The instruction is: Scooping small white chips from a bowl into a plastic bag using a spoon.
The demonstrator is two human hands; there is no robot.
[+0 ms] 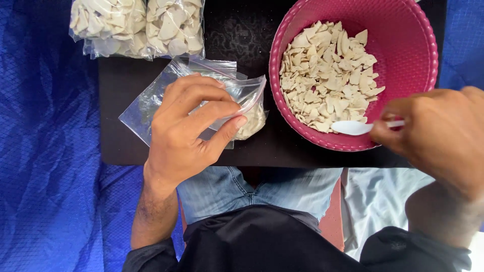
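Head view, looking down on a black board (126, 151) laid across the lap of a seated person in blue jeans (252, 189), with blue cloth (50, 151) on either side. The left hand (189, 133), near the middle of the board's front edge, has its fingers curled and its thumb pressed toward them, pinching the open mouth of a small clear zip bag (237, 98); the bag lies tilted on the board just left of the basket, and a small heap of pale chips shows in its lower right corner beside the thumb. Under it lies another flat, clear bag (146, 108), its contents not discernible. The right hand (438, 133), at the board's right front corner, is closed in a pinch on the handle of a white plastic spoon (355, 127); the spoon bowl rests at the front rim of the pink basket (403, 45), touching the nearest chips. The basket occupies the board's back right corner and holds a loose pile of pale, curved chips (327, 75). Two filled clear bags (136, 25) of the same chips sit side by side at the back left edge, well apart from both hands.
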